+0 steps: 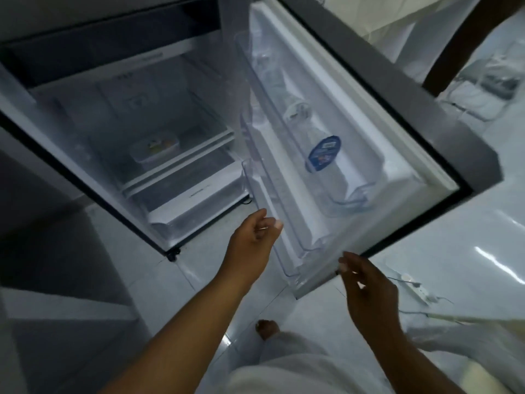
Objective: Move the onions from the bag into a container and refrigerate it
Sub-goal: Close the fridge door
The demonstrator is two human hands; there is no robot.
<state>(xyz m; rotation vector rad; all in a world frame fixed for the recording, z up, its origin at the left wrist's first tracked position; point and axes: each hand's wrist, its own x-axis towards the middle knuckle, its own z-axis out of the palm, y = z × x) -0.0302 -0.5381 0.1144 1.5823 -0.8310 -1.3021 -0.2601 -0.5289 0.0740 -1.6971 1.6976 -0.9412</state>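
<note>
The fridge [71, 155] stands open in front of me. A clear lidded container [154, 149] with pale and yellowish contents sits on a glass shelf inside, above the crisper drawer [184, 200]. The fridge door [383, 118] is swung wide to the right. My left hand [252, 240] hovers empty, fingers loosely curled, near the lower door bin [272, 231]. My right hand [366, 291] is at the door's bottom corner, fingers apart, holding nothing. No bag or loose onions are in sight.
A water bottle with a blue label [324, 155] lies in the door rack. A power strip with cables [417, 288] lies on the glossy white tiled floor at right. My bare foot [267, 328] stands below. A dark wooden leg [466, 41] rises at upper right.
</note>
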